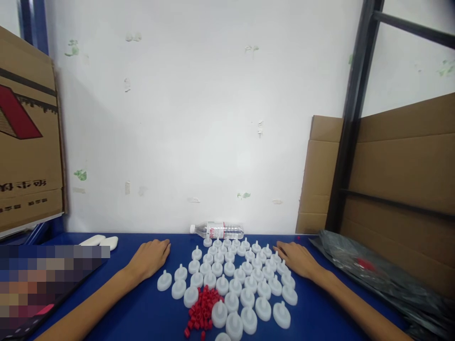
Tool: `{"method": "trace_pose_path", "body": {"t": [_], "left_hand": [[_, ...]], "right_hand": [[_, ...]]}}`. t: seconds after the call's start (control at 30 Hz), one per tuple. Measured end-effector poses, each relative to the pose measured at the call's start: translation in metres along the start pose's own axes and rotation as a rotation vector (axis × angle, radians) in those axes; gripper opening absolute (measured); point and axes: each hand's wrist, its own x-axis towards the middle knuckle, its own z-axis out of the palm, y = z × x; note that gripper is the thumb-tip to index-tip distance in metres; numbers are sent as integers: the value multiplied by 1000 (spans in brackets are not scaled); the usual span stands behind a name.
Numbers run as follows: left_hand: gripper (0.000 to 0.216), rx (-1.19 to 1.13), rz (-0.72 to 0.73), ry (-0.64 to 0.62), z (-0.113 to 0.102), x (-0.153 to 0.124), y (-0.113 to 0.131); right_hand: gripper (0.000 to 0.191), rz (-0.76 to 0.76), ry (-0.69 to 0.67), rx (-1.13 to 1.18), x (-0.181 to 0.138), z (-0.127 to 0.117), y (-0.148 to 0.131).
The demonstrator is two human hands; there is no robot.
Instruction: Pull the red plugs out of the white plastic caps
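On the blue tabletop (142, 312) lie several white plastic nozzle caps (216, 269), round at the base with a narrow spout pointing up. A heap of small red caps (203, 309) sits among them near the front. My left hand (150, 258) rests palm down to the left of the white caps, fingers stretched out and holding nothing. On the other side, my right hand (296, 258) lies palm down with its fingers extended, close beside the rightmost white caps. Neither hand grips anything.
A clear plastic bottle (232, 230) lies on its side against the white wall (199, 118). Two white objects (109, 243) and a blurred-out screen-like area are at left. Grey plastic bags (373, 270) lie at right. Cardboard boxes (30, 142) and a dark metal post (350, 123) flank the table.
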Motion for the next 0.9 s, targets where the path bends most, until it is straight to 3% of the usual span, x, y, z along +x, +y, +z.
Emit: {"method": "trace_pose_path", "body": {"t": [0.9], "left_hand": [[30, -32, -5, -7, -2, -1, 0]], "right_hand": [[28, -8, 1, 19, 1, 2, 1]]}}
